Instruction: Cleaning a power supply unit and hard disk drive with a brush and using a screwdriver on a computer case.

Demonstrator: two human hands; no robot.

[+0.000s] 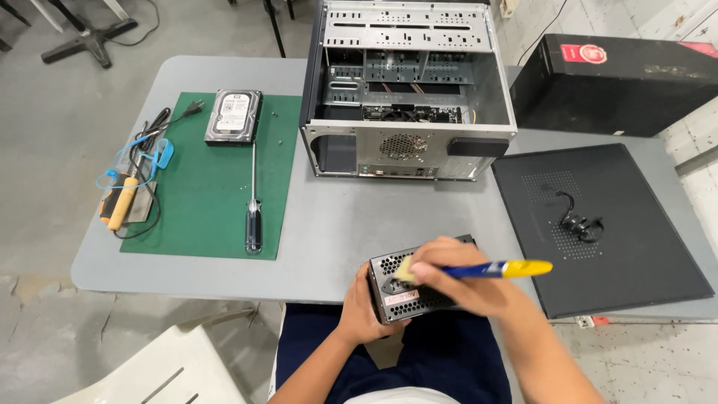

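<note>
Bristles of the blue-and-yellow brush [479, 269] in your right hand [456, 277] touch the power supply [407, 288], low in the frame's centre at the table [336, 232] edge. Your left hand [359, 310] is closed around its left side; the right grips the brush handle.

One head-worn view looks steeply down from above the seated person, facing forward across the table [329, 232]. The near edge lies close below, at 6 o'clock; the open case [407, 90] stands farther off at 12; floor shows at 9 and 3.
</note>
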